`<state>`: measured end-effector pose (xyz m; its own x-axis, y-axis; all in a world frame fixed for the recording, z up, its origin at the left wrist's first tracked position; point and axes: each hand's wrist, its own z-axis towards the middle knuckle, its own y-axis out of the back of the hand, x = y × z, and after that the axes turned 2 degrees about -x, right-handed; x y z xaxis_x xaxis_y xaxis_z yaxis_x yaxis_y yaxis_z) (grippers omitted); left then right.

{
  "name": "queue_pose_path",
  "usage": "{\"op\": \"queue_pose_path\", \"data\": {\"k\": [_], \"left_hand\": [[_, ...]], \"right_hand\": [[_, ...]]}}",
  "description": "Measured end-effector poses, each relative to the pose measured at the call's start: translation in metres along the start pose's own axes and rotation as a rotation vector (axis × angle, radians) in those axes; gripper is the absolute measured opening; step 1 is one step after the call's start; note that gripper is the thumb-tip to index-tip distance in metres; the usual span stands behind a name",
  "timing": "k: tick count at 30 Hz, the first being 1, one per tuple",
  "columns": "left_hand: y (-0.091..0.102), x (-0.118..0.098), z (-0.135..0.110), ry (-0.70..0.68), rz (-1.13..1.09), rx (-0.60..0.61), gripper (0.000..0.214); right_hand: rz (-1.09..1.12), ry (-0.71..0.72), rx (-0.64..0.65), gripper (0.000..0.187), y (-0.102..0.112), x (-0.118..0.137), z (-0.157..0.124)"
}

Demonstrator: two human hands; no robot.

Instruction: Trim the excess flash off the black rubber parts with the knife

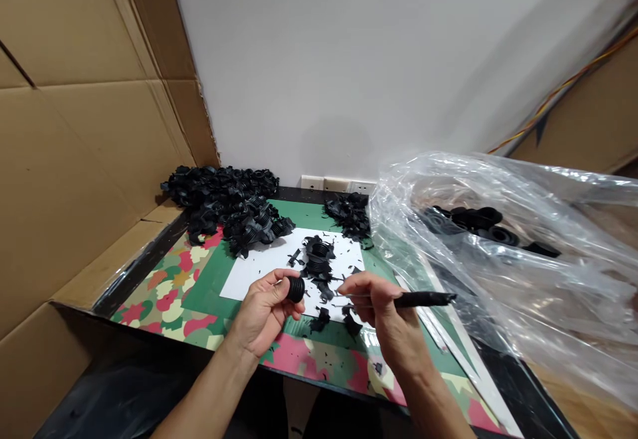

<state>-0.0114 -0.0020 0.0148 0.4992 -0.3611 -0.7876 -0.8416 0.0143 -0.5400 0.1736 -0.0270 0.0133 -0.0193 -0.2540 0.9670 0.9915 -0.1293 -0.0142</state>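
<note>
My left hand (266, 309) pinches a short black ribbed rubber bellows (296, 289) between thumb and fingers, above the white sheet (239, 283). To its right, my right hand (383, 316) is closed around tweezers (423, 299) with a black-wrapped end and thin metal prongs pointing left toward the bellows. The prong tips are apart from the bellows. Behind the hands, more black ribbed pieces (318, 256) with ragged edges lie on the sheet among small black scraps (351, 323).
A large heap of untrimmed black rubber pieces (239, 210) lies at the back left. A smaller pile of black scraps (349, 213) sits near the wall sockets (336, 185). A clear plastic bag (478, 273) with black ribbed parts covers the right side. Cardboard (90, 127) stands at the left.
</note>
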Motion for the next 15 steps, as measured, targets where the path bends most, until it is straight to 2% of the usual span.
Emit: {"op": "queue_pose_path", "data": {"k": [4,8,11,15], "left_hand": [[0.000,0.003,0.000,0.041,-0.063,0.051,0.033],[-0.002,0.004,-0.001,0.046,-0.070,0.098,0.039],[-0.005,0.002,-0.003,0.026,-0.003,0.110,0.046],[-0.010,0.002,-0.006,0.001,0.070,0.073,0.044]], "right_hand": [[0.244,-0.095,0.033,0.056,-0.003,-0.005,-0.005],[0.273,-0.142,0.012,0.039,-0.010,-0.005,-0.009],[0.268,-0.093,0.000,0.030,-0.014,-0.003,-0.010],[0.289,0.007,-0.016,0.028,-0.016,-0.007,-0.010]]}}
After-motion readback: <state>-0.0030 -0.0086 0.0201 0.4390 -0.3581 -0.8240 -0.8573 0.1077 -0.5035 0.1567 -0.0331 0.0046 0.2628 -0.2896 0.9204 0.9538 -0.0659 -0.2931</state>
